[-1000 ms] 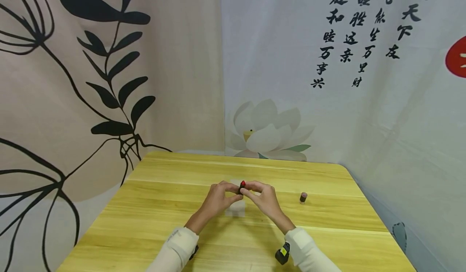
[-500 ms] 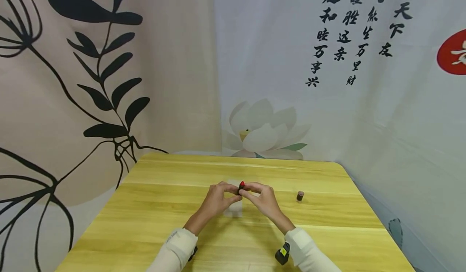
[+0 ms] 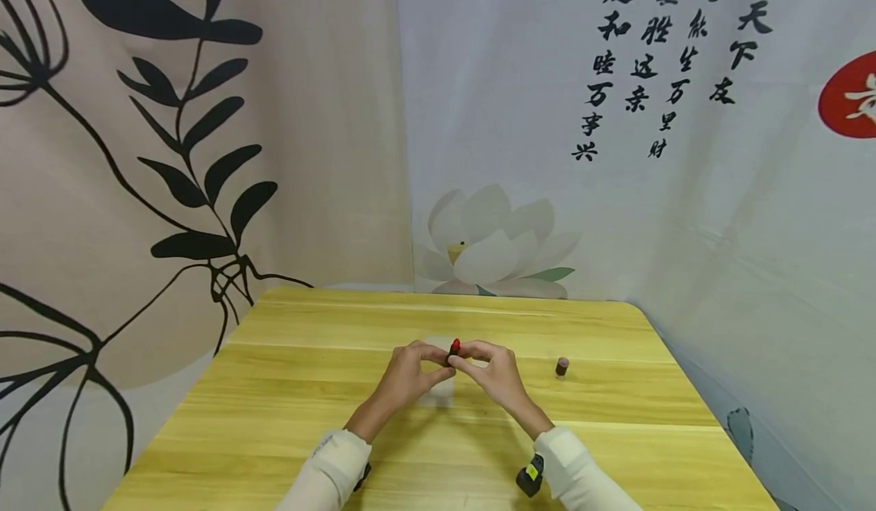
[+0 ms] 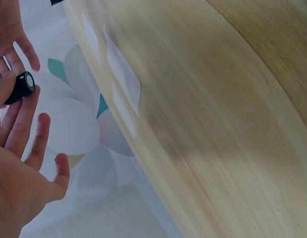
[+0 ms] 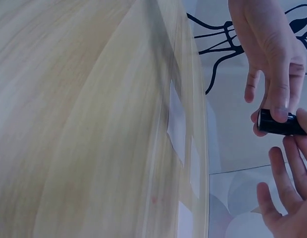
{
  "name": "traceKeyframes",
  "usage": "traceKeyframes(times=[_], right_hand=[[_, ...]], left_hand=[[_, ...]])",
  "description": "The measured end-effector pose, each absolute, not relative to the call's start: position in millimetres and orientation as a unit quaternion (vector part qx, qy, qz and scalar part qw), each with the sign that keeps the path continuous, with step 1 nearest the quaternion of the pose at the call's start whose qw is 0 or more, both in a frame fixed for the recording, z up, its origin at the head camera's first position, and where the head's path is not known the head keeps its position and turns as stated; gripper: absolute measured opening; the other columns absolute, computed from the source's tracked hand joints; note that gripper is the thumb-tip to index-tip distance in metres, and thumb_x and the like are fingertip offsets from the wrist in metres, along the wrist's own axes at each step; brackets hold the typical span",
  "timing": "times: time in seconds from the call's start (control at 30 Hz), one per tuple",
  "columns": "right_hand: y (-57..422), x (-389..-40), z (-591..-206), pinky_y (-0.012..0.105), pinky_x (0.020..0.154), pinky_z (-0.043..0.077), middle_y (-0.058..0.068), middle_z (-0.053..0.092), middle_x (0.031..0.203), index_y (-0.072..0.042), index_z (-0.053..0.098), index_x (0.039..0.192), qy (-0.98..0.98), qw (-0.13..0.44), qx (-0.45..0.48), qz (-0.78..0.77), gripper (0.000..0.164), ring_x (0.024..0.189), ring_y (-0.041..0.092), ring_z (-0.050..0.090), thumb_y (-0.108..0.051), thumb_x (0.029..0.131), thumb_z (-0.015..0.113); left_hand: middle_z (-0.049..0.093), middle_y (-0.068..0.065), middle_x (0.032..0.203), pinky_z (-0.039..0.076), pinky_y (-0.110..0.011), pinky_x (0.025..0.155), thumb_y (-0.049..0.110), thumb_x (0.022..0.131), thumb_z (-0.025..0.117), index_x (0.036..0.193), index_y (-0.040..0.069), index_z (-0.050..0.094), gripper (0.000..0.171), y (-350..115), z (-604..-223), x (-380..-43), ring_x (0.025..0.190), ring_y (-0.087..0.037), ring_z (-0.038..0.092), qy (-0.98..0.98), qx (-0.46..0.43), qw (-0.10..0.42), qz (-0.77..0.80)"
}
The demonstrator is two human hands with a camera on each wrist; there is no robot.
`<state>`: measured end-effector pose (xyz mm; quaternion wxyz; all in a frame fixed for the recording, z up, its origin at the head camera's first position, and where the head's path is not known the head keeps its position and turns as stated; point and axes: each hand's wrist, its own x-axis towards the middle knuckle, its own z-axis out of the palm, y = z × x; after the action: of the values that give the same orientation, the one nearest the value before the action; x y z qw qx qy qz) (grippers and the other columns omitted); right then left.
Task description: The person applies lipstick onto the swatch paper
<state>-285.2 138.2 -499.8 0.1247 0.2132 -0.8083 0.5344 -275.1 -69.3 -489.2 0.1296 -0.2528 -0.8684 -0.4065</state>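
Above the middle of the table, both hands hold one lipstick (image 3: 453, 353), upright and slightly tilted, its red tip out of a black tube. My left hand (image 3: 405, 374) pinches the tube between thumb and fingers from the left. From the right, my right hand (image 3: 498, 372) pinches the same tube, fingertips close to those of the left. In the left wrist view, the round base of the black tube (image 4: 20, 88) faces the camera. Between the hands in the right wrist view, the tube (image 5: 277, 123) lies across the fingertips. A small dark cap (image 3: 562, 367) stands on the table to the right.
Whitish paper-like patches (image 4: 123, 69) lie on the wooden table (image 3: 287, 420) beneath the hands. Black devices (image 3: 530, 477) are strapped at the wrists. Printed cloth hangings (image 3: 342, 131) stand behind the table's far edge.
The head view has turned slightly to the right, so the table and cap appear shifted left. Both hands keep their hold on the lipstick; its red tip seems to show slightly more.
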Motion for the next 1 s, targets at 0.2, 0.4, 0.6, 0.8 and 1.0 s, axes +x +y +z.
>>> traceKeyframes(times=[0.2, 0.4, 0.6, 0.8, 1.0], right_hand=[[137, -290, -503, 0.050, 0.096, 0.056, -0.005, 0.079, 0.104, -0.018, 0.078, 0.116, -0.818, 0.122, 0.225, 0.515, 0.025, 0.098, 0.019, 0.075, -0.027, 0.092, 0.081], [145, -298, -509, 0.059, 0.096, 0.054, 0.007, 0.077, 0.116, -0.008, 0.072, 0.127, -0.836, 0.132, 0.263, 0.463, 0.035, 0.105, 0.029, 0.073, -0.025, 0.097, 0.077], [157, -318, -511, 0.060, 0.098, 0.052, 0.010, 0.074, 0.124, -0.007, 0.073, 0.126, -0.870, 0.132, 0.256, 0.399, 0.034, 0.111, 0.033, 0.070, -0.020, 0.096, 0.078], [159, -338, -514, 0.033, 0.058, 0.054, 0.006, 0.073, 0.078, -0.008, 0.070, 0.132, -0.900, 0.095, 0.259, 0.339, 0.038, 0.036, 0.011, 0.035, -0.025, 0.098, 0.075], [148, -356, -522, 0.024, 0.043, 0.032, -0.004, 0.040, 0.040, -0.001, 0.065, 0.138, -0.910, 0.036, 0.247, 0.331, 0.045, 0.035, 0.004, 0.016, -0.025, 0.100, 0.073]], left_hand=[[0.077, 0.012, 0.096, 0.052, -0.051, 0.098, 0.024, 0.091, 0.083, 0.107, 0.020, 0.082, 0.016, -71, -493, -279, 0.106, -0.018, 0.066, -0.871, -0.244, 0.142, -0.401], [0.076, 0.009, 0.096, 0.044, -0.059, 0.101, 0.022, 0.092, 0.082, 0.111, 0.016, 0.080, 0.020, -80, -497, -284, 0.107, -0.022, 0.066, -0.886, -0.193, 0.160, -0.391], [0.074, 0.003, 0.107, 0.041, -0.054, 0.094, 0.027, 0.097, 0.077, 0.124, 0.014, 0.076, 0.030, -96, -496, -296, 0.109, -0.027, 0.064, -0.903, -0.165, 0.160, -0.364], [0.074, 0.000, 0.107, 0.041, -0.055, 0.093, 0.026, 0.095, 0.078, 0.128, 0.014, 0.074, 0.035, -113, -496, -316, 0.109, -0.028, 0.064, -0.920, -0.153, 0.167, -0.320], [0.075, 0.000, 0.103, 0.039, -0.053, 0.093, 0.025, 0.095, 0.079, 0.124, 0.016, 0.074, 0.031, -121, -496, -333, 0.106, -0.026, 0.062, -0.936, -0.154, 0.163, -0.270]])
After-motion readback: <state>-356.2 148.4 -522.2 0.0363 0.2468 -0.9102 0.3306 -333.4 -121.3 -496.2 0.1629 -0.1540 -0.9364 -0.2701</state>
